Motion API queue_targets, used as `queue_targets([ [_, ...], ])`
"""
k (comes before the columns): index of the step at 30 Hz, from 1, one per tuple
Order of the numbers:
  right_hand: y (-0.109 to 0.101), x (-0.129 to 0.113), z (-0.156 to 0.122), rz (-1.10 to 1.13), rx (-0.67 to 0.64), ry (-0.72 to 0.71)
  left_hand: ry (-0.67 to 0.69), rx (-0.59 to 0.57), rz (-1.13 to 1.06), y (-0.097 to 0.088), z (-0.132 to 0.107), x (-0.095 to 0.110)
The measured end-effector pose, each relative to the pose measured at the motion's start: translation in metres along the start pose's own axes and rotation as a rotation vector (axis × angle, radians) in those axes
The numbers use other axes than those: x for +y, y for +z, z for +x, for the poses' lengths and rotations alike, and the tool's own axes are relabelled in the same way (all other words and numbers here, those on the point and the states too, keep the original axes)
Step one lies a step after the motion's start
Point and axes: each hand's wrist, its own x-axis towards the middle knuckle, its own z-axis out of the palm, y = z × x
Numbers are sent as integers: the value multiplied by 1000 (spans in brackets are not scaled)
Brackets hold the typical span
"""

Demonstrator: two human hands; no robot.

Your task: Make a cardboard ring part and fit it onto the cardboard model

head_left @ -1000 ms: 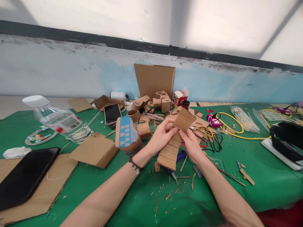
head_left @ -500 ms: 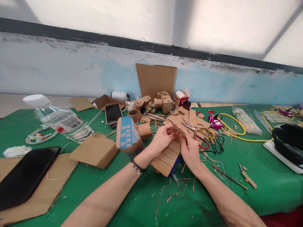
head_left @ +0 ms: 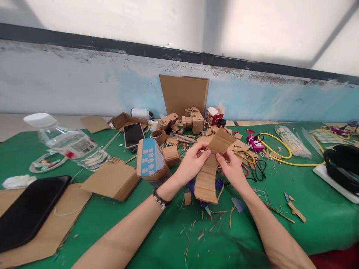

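Between my two hands is a creased cardboard strip, raised above the green table with its wide upper end tilted away from me. My left hand pinches its left edge, thumb on the face. From the other side my right hand grips it, its thumb close to the left one. Under the strip lies a blue tool, mostly hidden, its metal tip poking out below. Scissors with yellow and red handles are partly covered behind my right hand. Left of my hands stands a cardboard form with blue tape.
Cardboard camera-like models stand at the back. A plastic bottle, a stacked cardboard block and a black tablet-like slab are left. Yellow cable and a black headset lie right. Cardboard scraps litter the front.
The cardboard strip has been unfolded and turned, so its long creased face now shows with the wide end up. My right hand has shifted slightly right; more of the blue tool shows.
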Motion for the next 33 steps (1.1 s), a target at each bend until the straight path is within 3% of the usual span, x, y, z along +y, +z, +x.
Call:
queue_targets([
  [6, -7, 1, -3, -185, -100, -94, 35, -113, -31, -5, 2, 5],
  [13, 0, -7, -16, -213, -1, -193, 23, -78, -36, -1, -1, 5],
  [17, 5, -10, -22, -31, -25, -74, -1, -125, -122, -4, 0, -3],
  [20, 6, -11, -22, 149, -107, 51, -58, -230, -150, -12, 2, -6],
  [22, 4, -14, -19, 161, -142, 59, -99, -282, -114, -18, 4, -2],
  [27, -7, -19, -10, 27, -73, -65, -64, -223, -56, -20, 1, 16],
  [33, -6, -17, -13, 59, -38, -86, 45, -151, 66, -7, -3, 23],
])
